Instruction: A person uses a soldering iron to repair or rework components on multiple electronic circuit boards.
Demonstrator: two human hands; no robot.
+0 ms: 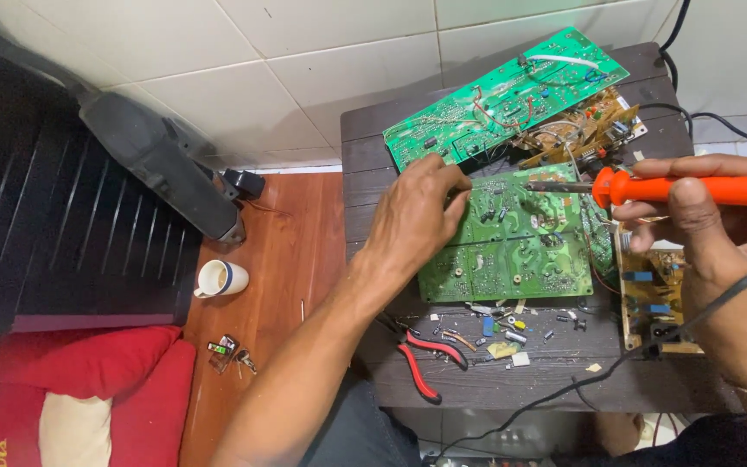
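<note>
Head view: right hand (719, 259) sits closest to the lens, by the right edge of the small dark table (365, 130), fingers clenched round the orange soldering iron (693, 188). Iron lies near level, metal tip pointing left, over the top edge of the green circuit board (512, 233) at mid-table. Its black cord (616, 363) runs under the wrist, across the front right corner & off the front edge. Left hand (417, 212) rests on the board's left end, fingertips pinched together at the top left corner; can't tell whether they grip a thin wire/solder or just press the board.

Risks, as I judge them:
- Tip is near the left fingers w/ little room between; a slip of either hand could burn skin.
- Cord drags past the tan board (654, 298) at the right edge; a tug could pull that board or jerk the iron off its spot.
- Loose small parts (503, 329) lie just in front of the green board, beside red-handled cutters (425, 359) at the front edge; a forearm sweep could knock them to the floor.
- 2nd green board (503, 91) is propped tilted at the back edge over another tan board (581, 130); a bump to the table may slide it.
- White cup (218, 278) on the wood floor, well apart.
</note>
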